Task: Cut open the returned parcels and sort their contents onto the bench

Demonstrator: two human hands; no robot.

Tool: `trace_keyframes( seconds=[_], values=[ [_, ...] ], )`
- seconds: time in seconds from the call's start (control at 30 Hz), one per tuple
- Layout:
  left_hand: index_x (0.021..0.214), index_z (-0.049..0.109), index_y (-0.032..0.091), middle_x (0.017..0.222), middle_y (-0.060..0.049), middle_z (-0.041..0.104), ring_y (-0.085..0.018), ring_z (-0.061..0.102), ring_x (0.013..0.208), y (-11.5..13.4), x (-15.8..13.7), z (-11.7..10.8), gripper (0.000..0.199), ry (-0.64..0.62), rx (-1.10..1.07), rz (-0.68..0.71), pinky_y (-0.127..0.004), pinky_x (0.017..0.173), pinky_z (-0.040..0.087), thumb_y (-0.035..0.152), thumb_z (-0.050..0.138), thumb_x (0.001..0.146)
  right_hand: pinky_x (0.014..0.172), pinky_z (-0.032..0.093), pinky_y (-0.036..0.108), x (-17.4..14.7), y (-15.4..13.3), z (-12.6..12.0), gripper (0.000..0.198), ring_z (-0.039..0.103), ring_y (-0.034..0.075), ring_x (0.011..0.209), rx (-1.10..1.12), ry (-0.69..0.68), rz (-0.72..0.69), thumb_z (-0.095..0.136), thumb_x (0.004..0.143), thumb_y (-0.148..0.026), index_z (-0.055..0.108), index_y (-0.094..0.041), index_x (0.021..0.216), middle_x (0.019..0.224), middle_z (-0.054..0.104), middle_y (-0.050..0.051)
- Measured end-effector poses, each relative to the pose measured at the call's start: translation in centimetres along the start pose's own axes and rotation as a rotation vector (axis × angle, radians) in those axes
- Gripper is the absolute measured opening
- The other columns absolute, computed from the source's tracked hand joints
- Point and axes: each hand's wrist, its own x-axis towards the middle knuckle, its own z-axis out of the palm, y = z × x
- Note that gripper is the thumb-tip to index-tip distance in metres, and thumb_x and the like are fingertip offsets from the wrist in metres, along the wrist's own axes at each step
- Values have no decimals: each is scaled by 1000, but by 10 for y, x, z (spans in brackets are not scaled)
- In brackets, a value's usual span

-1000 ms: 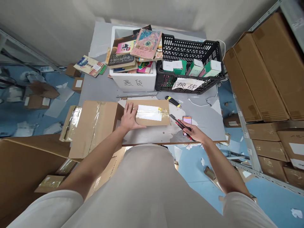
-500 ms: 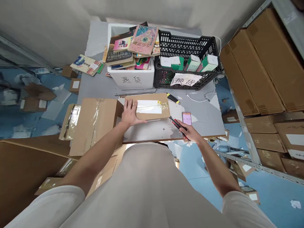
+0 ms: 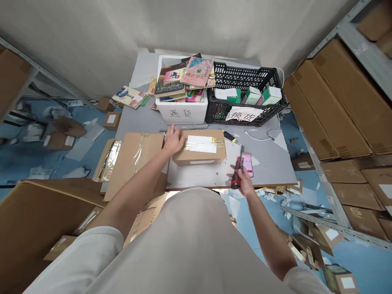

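A taped cardboard box (image 3: 196,157) with a white label lies on the table in front of me. My left hand (image 3: 174,141) rests at its left end, fingers apart and stretched toward the back. Right of the box, my right hand (image 3: 244,179) holds a red and black utility knife (image 3: 237,171) above the tabletop, its blade pointing away from me and clear of the box. A phone (image 3: 247,163) with a pink screen lies partly behind that hand. Behind the box's right end is a yellow and black cutter (image 3: 230,136).
A larger carton (image 3: 131,163) stands to the left. At the back are a white bin (image 3: 183,113) heaped with books and a black crate (image 3: 269,110) with green-and-white packages. More books (image 3: 130,97) lie at the back left. Shelved cartons (image 3: 330,102) line the right side.
The utility knife has left the box's right edge and turned to point away from me. My left hand has shifted toward the box's left end. The camera view has tilted up and shifted.
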Motion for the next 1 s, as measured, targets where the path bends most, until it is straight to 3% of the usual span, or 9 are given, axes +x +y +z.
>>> trace_keyframes(
  seconds=[0.1,0.17,0.27,0.43,0.63,0.7,0.8,0.9,1.0],
  values=[
    [134,51,10,139,-18,50,-29,44,133,-12,12,1,54,-49,-83,-48,-44,109,36,35,37,88,56,56,28,18,8,55,49,69,17,86,76,38,-34,60,77,-60,45,-33,115,124,57,3],
    [124,58,11,125,-18,60,-29,53,122,-16,5,3,47,-8,-93,-89,-43,103,42,32,38,86,58,55,27,33,3,72,47,68,17,90,54,60,-83,53,82,-61,44,-34,118,115,60,2],
    [107,65,15,104,-15,68,-29,62,103,-16,-30,4,37,13,-86,-135,-41,90,49,35,44,84,65,55,30,55,-12,75,46,66,18,95,-97,2,-147,41,88,-62,47,-31,122,104,65,4],
    [83,61,22,71,-3,68,-20,65,69,-1,-102,12,30,-198,-331,-237,-32,68,50,51,57,78,73,52,33,73,-23,75,43,63,19,95,-336,-164,-130,39,90,-61,53,-30,118,94,69,7],
    [84,58,21,72,-2,65,-19,65,73,6,-130,22,31,-175,-414,-317,-33,71,51,51,61,75,70,51,31,58,-5,79,37,64,19,98,-152,-8,-148,45,91,-52,44,-30,120,117,64,8],
    [97,59,19,88,-6,67,-21,66,82,4,-123,22,36,-146,-395,-285,-35,75,53,47,64,73,68,52,32,49,3,74,42,66,18,91,-113,63,-139,54,85,-53,44,-29,117,122,61,8],
    [120,53,15,119,-15,60,-26,62,108,6,-93,18,55,-85,-352,-165,-39,88,52,41,65,72,62,52,30,28,16,66,45,64,15,74,-97,146,-98,60,79,-58,51,-24,107,109,65,8],
    [135,43,10,137,-21,48,-31,45,131,12,-39,12,69,-28,-302,6,-45,108,39,40,62,76,52,49,28,-4,32,66,44,59,13,61,-29,182,6,63,76,-60,54,-23,98,89,66,4],
    [144,31,8,155,-21,26,-32,22,146,17,17,11,75,-55,-272,108,-47,116,26,39,57,81,60,54,33,-35,43,78,46,65,16,69,215,172,145,66,74,-60,51,-28,104,92,67,2]
  ],
)
